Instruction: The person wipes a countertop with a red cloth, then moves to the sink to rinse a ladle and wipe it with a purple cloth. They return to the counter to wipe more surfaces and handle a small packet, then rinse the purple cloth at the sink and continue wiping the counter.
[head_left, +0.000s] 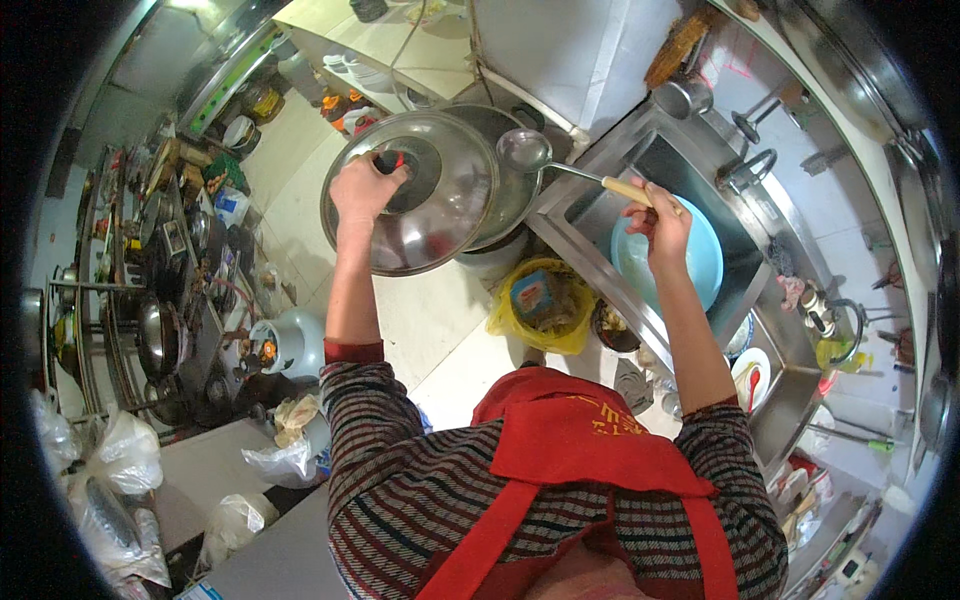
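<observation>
With my left hand (369, 184) I grip the dark knob of a large round metal lid (450, 202), held partly over a large pot (517, 206) and partly out past its left side. My right hand (664, 225) is closed on the wooden handle of a metal ladle (525, 150). The ladle's bowl is above the pot's right part, near the lid's edge. Below my right hand, a light blue plastic basin (705, 255) sits in a steel sink (581, 259). What the pot holds is mostly hidden.
A bin with a yellow bag (577, 341) stands on the floor between pot and sink. A gas cylinder (300, 345) and a cluttered rack with pans (159, 337) are at the left. A white plate with a red spoon (754, 386) lies at the right. Bottles (337, 112) stand beyond the lid.
</observation>
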